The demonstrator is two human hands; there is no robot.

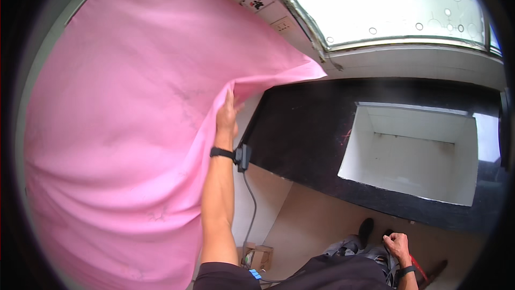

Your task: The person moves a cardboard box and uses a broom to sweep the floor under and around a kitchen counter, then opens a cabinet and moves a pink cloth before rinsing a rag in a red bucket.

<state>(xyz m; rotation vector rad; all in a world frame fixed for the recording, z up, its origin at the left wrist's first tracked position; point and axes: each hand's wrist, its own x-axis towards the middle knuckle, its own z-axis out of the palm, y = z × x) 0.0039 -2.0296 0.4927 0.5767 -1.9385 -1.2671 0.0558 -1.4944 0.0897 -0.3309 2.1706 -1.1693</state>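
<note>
A large pink cloth (132, 109) hangs over the left half of the view, with folds low down and one corner pointing right. My left hand (228, 117) is raised at its right edge and grips the folded border there; a strapped device with a cable sits on that wrist. Low on the right, my right hand (397, 245) is in front of my body, its fingers curled. A red strip or handle (418, 266) shows beside that wrist; whether the hand holds it is unclear.
A black countertop (297, 129) with a rectangular opening (410, 161) stands ahead on the right. Above it is a bright window (386, 4). A wall socket (283, 25) and a decorated tile (257, 0) are near the cloth. A cardboard box (262, 257) stands on the floor.
</note>
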